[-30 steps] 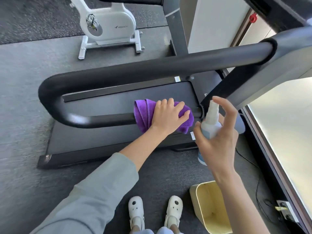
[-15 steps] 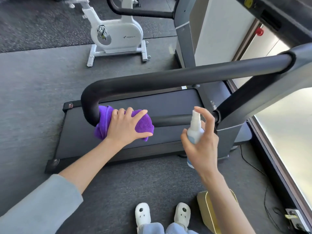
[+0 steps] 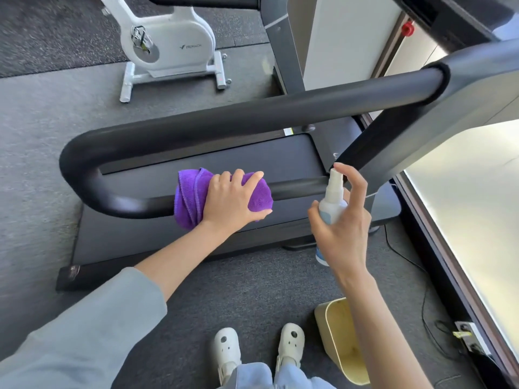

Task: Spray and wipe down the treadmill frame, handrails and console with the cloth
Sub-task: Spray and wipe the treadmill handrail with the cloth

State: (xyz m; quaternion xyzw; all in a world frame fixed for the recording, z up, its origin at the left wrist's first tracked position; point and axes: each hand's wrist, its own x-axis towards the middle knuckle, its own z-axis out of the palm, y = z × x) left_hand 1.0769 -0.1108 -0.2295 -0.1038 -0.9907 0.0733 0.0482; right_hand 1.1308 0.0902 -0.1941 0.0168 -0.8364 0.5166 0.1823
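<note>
A black U-shaped treadmill handrail (image 3: pixel 252 116) loops in front of me, above the dark belt deck (image 3: pixel 224 158). My left hand (image 3: pixel 230 200) presses a purple cloth (image 3: pixel 191 197) wrapped around the lower bar of the handrail, near its middle. To the right, my right hand (image 3: pixel 342 228) holds a small white spray bottle (image 3: pixel 332 200) upright, with the index finger curled over its nozzle. The bottle points toward the lower bar beside the grey upright (image 3: pixel 449 88). The console is out of view.
A white exercise bike (image 3: pixel 168 43) stands on the grey floor behind the treadmill. A pale yellow bin (image 3: pixel 337 332) sits by my white shoes (image 3: pixel 227 349). A black cable (image 3: pixel 415 265) and a socket lie along the bright window sill at right.
My left hand has slid the purple cloth along the lower bar, out to the bend on the left half a second ago and back toward the middle now. The right hand stays by the upright with the bottle.
</note>
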